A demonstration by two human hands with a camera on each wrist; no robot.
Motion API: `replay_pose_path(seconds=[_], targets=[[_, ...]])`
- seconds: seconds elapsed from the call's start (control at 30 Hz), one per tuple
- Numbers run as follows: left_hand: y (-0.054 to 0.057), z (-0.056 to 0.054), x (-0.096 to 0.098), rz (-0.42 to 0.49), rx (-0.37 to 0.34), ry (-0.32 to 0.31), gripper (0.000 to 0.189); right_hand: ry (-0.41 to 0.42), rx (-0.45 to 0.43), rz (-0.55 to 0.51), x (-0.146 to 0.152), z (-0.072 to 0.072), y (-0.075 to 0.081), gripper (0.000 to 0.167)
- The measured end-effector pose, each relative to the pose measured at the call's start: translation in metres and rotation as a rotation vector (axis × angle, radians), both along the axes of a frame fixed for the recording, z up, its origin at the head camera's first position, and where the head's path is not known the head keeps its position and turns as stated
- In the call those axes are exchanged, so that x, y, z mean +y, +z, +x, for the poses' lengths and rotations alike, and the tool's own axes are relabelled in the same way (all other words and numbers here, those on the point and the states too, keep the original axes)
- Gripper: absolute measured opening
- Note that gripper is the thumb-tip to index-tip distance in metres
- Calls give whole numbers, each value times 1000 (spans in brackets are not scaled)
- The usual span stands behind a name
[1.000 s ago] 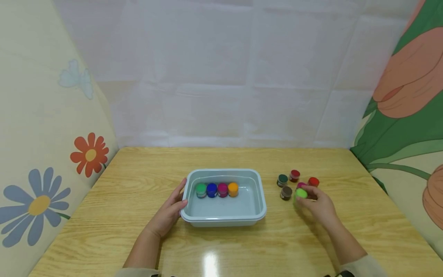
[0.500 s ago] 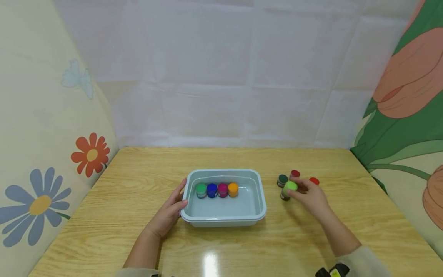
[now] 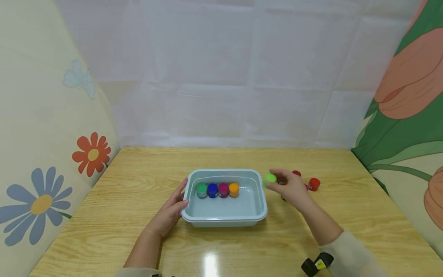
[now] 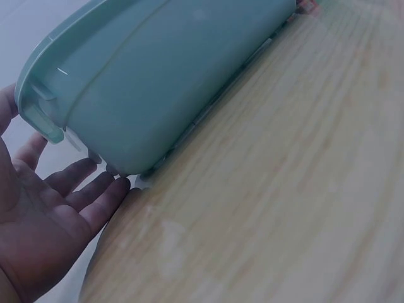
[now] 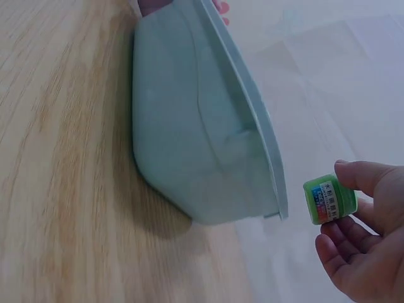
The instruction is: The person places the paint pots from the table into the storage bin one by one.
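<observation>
Jar (image 3: 270, 179), light green, is off the table (image 3: 104, 223), just outside the right end of the tub (image 3: 223, 219). I've got it pinched in the right hand (image 3: 288, 187), thumb on one side, fingertips on the other. My right wrist feed shows it tilted, printed label toward the lens, apart from the tub rim.

Left hand (image 3: 167, 216) is on the tub's left end: fingers spread and fairly straight along the outside, thumb at the rim. I can't tell from my feeds how hard it presses.

In the tub I read a row of four, side by side, nearer the far wall: green jar (image 3: 202, 190), blue jar (image 3: 212, 190), magenta jar (image 3: 223, 190), orange jar (image 3: 233, 189). Bare tub floor in front of them and to their right.

Right of the tub, around the right hand: red jar (image 3: 314, 184) in plain sight, dark red lid (image 3: 296, 173) behind the knuckles. More jars there are mostly hidden by the hand; I can't count them.
</observation>
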State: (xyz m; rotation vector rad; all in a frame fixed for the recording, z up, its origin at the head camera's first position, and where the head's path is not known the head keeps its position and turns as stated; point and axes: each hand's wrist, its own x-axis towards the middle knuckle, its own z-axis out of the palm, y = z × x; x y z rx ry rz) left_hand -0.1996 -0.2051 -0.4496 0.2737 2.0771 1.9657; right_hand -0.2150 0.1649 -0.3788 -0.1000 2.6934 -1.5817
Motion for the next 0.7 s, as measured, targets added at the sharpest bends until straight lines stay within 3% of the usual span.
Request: replay_pose_path(seconds=[0.33, 0.7], targets=[[-1, -1, 0, -5, 4, -10, 71, 78, -58, -44, -39, -7, 4, 55], [-1, -1, 0, 0, 6, -10, 71, 132, -67, 20, -82, -17, -1, 44]])
